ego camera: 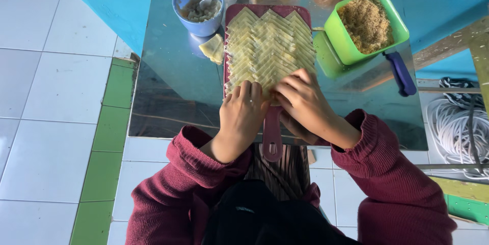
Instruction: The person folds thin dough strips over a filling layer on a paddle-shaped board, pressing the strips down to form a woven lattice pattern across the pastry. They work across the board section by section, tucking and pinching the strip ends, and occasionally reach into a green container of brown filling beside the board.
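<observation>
White floor tiles with a green strip surround a reflective metal table (168, 97), where a dark red cutting board (271, 122) carries overlapping rows of thin pale-yellow dough sheets (267, 46). Your left hand (242, 115) rests with fingers curled down onto the near edge of the sheets; your right hand (303, 102) presses its bent fingers (290, 86) onto the same edge. Neither hand encloses anything. Judge the sheets light, soft and easily torn; lift each by a free corner, with flat fingertips. Outward from the hands, a blue cup (197, 6) of filling stands at the board's far left corner, and a green container (368, 26) of brown crumbs at its right.
</observation>
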Demonstrator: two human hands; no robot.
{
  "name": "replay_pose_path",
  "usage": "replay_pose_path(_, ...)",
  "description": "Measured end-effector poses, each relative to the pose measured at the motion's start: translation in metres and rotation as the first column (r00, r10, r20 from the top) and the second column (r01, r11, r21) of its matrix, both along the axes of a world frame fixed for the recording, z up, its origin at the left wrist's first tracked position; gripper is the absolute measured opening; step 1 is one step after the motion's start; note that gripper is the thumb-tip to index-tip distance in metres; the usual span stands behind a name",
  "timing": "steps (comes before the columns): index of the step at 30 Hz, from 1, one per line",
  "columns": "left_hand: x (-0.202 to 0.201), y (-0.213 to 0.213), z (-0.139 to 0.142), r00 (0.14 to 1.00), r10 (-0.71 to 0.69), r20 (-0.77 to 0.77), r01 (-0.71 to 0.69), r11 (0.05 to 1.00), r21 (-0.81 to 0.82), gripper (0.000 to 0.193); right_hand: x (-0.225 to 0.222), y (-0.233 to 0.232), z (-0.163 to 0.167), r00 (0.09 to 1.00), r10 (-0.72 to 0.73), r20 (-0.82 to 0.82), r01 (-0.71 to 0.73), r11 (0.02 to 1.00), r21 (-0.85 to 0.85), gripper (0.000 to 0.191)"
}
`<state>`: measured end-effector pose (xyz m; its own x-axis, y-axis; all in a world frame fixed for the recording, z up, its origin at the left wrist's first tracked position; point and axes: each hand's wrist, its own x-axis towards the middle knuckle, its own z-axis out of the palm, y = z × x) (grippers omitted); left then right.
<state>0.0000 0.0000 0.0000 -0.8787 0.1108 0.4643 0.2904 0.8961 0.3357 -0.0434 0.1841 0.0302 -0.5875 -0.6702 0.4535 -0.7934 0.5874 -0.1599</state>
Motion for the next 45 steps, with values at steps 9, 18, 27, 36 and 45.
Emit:
replay_pose_path(9, -0.008, 0.006, -0.004, 0.993, 0.071, -0.098, -0.075, 0.996, -0.041, 0.053, 0.006, 0.006, -0.002, 1.0, -0.01, 0.013, 0.011, 0.997, -0.075, 0.021)
replay_pose_path(18, -0.001, 0.0, -0.004, 0.995, 0.031, -0.095, -0.034, 0.999, -0.025, 0.038, 0.002, 0.009, -0.007, 0.996, -0.086, 0.002, 0.086, 0.993, -0.082, 0.017)
replay_pose_path(27, -0.003, 0.001, -0.005, 0.999, 0.025, -0.044, -0.024, 0.999, 0.026, 0.037, 0.003, 0.008, -0.001, 0.995, -0.068, -0.077, 0.066, 0.998, -0.018, 0.024)
replay_pose_path(36, -0.004, -0.001, 0.003, 0.997, -0.006, -0.074, 0.006, 1.0, -0.009, 0.032, 0.004, 0.005, 0.006, 0.99, -0.068, -0.126, 0.064, 0.997, -0.034, 0.019)
replay_pose_path(45, -0.004, -0.001, 0.001, 0.998, -0.03, -0.062, 0.032, 0.999, 0.032, 0.032, 0.005, 0.004, 0.005, 0.976, -0.132, -0.17, 0.131, 0.991, -0.019, 0.013)
